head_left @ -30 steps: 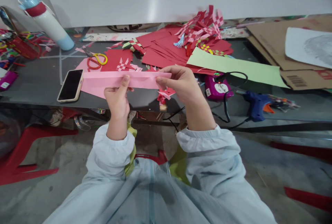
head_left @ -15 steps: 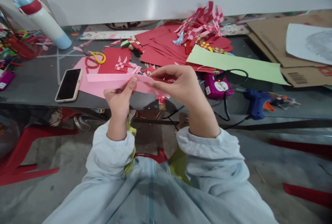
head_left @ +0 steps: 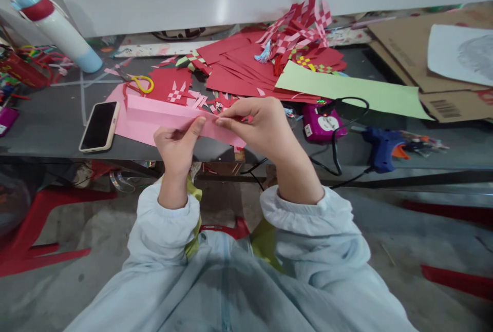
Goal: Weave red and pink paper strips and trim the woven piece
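Note:
A long strip of pink paper (head_left: 154, 114), creased lengthwise, is held up above the table's front part and slopes down to the right. My left hand (head_left: 175, 150) grips its lower edge, thumb on top and fingers behind. Further right, my right hand (head_left: 260, 127) pinches the upper edge between thumb and forefinger. Behind the strip lies a larger pink sheet (head_left: 131, 129), partly covered by it. A phone (head_left: 99, 125) rests at the left of that sheet. Scissors (head_left: 140, 85) with red and yellow handles lie just beyond the strip.
Red paper sheets (head_left: 234, 73) and woven red-pink strips (head_left: 296, 29) are heaped at the back. To the right are a green sheet (head_left: 350, 91), a purple power block (head_left: 321, 125), a blue glue gun (head_left: 381, 150) and cardboard (head_left: 404, 60). A bottle (head_left: 57, 29) stands at the left.
The strip has tilted, its right end lower and its left end higher. My right hand has slid left from the strip's right end toward my left hand, which still grips it.

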The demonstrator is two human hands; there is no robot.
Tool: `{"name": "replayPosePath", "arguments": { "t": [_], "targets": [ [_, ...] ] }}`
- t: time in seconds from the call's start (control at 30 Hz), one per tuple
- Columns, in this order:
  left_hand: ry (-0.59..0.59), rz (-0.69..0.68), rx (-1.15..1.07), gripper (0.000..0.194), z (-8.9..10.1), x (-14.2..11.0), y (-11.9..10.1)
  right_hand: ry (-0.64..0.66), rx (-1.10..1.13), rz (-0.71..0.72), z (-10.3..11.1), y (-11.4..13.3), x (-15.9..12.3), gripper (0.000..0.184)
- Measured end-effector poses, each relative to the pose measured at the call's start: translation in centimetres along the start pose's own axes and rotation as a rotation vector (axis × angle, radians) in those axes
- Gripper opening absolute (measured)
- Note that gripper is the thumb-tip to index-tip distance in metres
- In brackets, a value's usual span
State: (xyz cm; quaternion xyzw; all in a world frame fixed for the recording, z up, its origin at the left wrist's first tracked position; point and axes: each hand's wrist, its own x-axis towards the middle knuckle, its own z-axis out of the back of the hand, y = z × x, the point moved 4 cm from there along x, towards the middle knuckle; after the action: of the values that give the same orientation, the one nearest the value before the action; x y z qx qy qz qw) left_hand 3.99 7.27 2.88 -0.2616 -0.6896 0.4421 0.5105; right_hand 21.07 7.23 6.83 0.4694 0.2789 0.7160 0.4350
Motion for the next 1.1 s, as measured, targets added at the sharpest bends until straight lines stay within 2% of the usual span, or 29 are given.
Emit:
{"name": "replayPosePath", "arguments": {
  "t": [0.17, 0.3, 0.4, 0.53, 0.67, 0.9, 1.1],
  "targets": [
    [0.049, -0.119, 0.048, 0.032, 0.2, 0.3, 0.2, 0.04, -0.01, 0.017, 0.1, 0.2, 0.0, 0.017],
    [0.066, -0.128, 0.07, 0.034, 0.3, 0.4, 0.3, 0.067, -0.006, 0.013, 0.4, 0.4, 0.0, 0.021],
    [0.071, -0.094, 0.004, 0.032, 0.3, 0.4, 0.5, 0.083, 0.001, 0.016, 0.5, 0.4, 0.0, 0.022],
    [0.105, 0.037, -0.092, 0.029, 0.2, 0.3, 1.1, 0.109, 0.024, -0.016, 0.4, 0.2, 0.0, 0.021],
    [0.103, 0.102, -0.085, 0.023, 0.2, 0.2, 1.3, 0.034, 0.053, -0.023, 0.1, -0.1, 0.0, 0.014],
    [0.143, 0.092, -0.1, 0.023, -0.3, 0.0, 1.1, -0.031, 0.04, 0.002, -0.3, 0.2, -0.1, 0.011],
    [0.133, 0.074, -0.093, 0.031, -0.1, 0.0, 0.9, -0.02, 0.034, 0.008, -0.3, 0.0, -0.1, 0.014]
  ]
}}
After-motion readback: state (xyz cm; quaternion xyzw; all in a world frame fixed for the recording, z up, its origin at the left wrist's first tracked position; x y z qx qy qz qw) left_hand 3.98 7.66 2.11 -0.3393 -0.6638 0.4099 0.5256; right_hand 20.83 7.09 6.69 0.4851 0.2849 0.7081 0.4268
